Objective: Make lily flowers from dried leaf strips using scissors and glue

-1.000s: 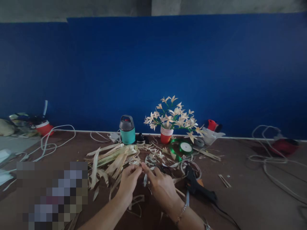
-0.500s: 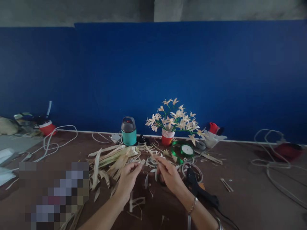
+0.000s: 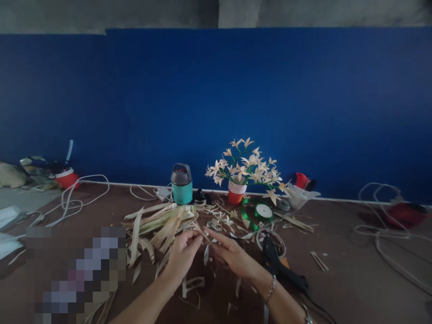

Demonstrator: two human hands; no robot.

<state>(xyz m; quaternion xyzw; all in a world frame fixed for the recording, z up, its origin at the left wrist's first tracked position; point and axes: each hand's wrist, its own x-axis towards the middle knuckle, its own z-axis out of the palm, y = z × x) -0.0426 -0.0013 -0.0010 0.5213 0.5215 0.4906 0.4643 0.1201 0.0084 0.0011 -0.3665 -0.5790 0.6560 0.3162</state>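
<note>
A pixelated patch (image 3: 76, 274) covers the lower left of the table and hides whatever lies there. Both forearms run off the bottom edge. The left hand (image 3: 182, 256) and right hand (image 3: 232, 257) meet at the fingertips over a thin pale sliver (image 3: 201, 232). It is too small to tell what it is or which hand grips it. The cord of the black glue gun (image 3: 286, 272) leaves the picture at the bottom. White cables (image 3: 388, 234) are cut off at the right edge, and the red thing (image 3: 405, 215) beside them is too blurred to name. White sheets (image 3: 6, 216) are cut off at the left edge.
</note>
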